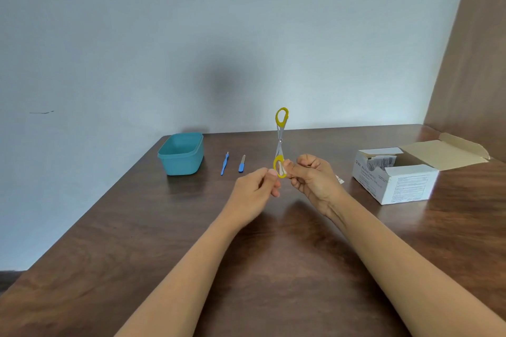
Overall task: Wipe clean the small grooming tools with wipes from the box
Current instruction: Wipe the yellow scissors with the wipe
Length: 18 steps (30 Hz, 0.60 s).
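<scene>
Dark wooden table [164, 241] lies bare before me, its left edge near. My left hand [253, 194] and right hand [312, 180] pinch one yellow-handled scissors [279, 142] upright; two blue tools [232, 163], one teal plastic tub [181, 154], one open white cardboard wipe box [397, 178] sit beyond.

Yellow scissors [281, 142] between both hands, upright

My dark wood table [164, 241] carries the teal tub [181, 154]; right of the tub lie two blue tools [224, 163] [241, 163], then the open wipe box [394, 175].
</scene>
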Each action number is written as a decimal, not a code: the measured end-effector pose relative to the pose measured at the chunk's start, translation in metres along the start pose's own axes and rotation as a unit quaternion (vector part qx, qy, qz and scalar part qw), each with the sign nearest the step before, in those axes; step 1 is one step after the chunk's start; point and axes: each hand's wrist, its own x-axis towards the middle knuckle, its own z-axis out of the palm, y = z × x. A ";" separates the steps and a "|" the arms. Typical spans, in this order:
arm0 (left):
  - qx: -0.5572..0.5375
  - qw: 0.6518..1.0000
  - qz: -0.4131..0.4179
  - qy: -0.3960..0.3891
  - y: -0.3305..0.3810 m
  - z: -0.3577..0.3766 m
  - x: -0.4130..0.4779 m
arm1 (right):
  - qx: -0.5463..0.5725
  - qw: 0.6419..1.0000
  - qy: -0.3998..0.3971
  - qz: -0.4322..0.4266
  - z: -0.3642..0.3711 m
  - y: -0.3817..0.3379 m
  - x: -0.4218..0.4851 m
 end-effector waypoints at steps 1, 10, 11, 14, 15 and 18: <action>-0.003 1.000 0.003 0.005 0.001 0.000 0.000 | 0.002 1.000 0.002 0.001 0.001 0.001 0.000; 0.022 0.998 0.009 0.064 0.000 0.002 0.000 | 0.000 1.000 0.012 0.004 0.012 0.007 -0.002; 0.027 0.997 0.006 0.077 -0.001 0.002 0.001 | 0.003 1.000 0.010 0.003 0.012 0.008 -0.003; 0.037 0.993 -0.005 0.113 -0.004 0.003 0.002 | -0.004 1.000 -0.010 -0.015 0.016 0.010 -0.007; 0.041 0.992 -0.011 0.117 -0.004 0.003 0.002 | -0.021 0.999 -0.011 -0.026 0.017 0.012 -0.007; 0.059 0.992 -0.026 0.111 -0.004 0.001 0.002 | -0.064 0.996 0.002 -0.054 0.018 0.016 -0.009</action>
